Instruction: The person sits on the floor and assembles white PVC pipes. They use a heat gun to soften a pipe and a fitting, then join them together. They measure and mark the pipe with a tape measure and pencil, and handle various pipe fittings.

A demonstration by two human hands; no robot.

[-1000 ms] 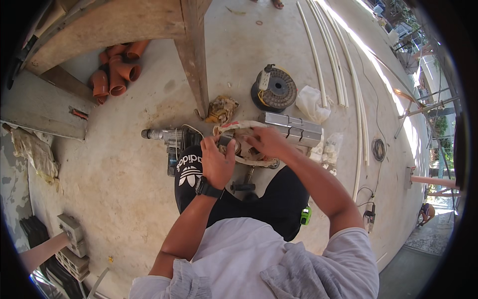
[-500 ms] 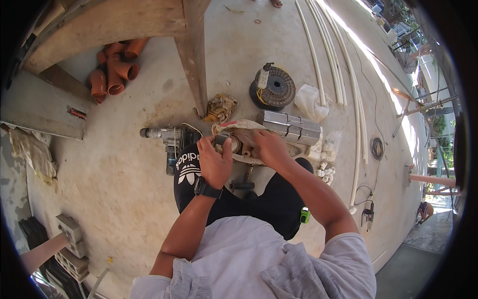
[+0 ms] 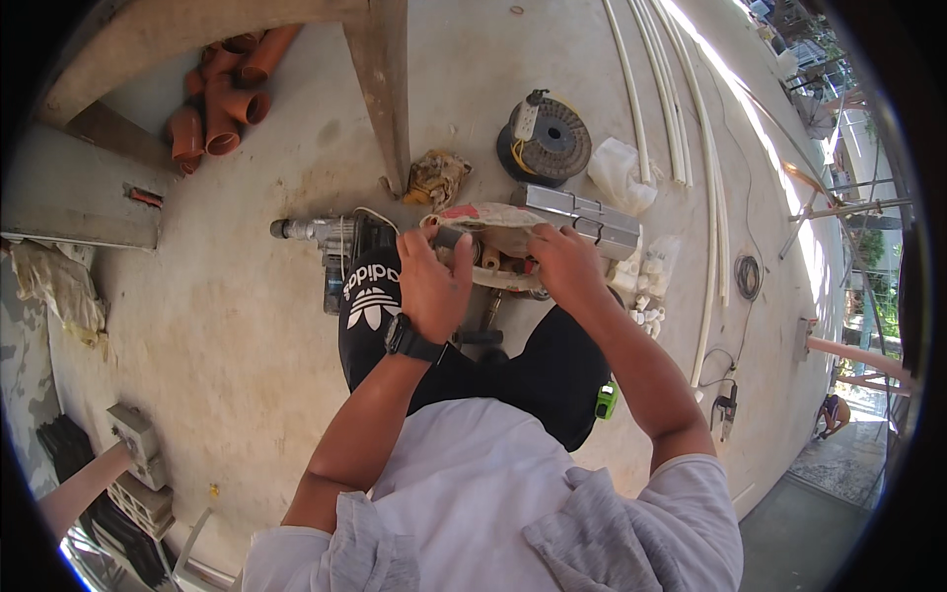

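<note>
The cloth sack (image 3: 493, 213) lay open at the frame's centre. The left hand (image 3: 432, 294) had thumb and fingers apart about a dark cylinder (image 3: 450, 237); the right hand (image 3: 572, 271) curled its fingers at the sack's right end. Whether either gripped, I could not tell. The sack seemed soft, probably weighty with contents (image 3: 491, 259), best held by its rim.

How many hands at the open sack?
2. Left hand at the left end of the sack, beside a dark cylindrical part; right hand at the sack's right end. No others show there; some fingertips are hard to make out.
</note>
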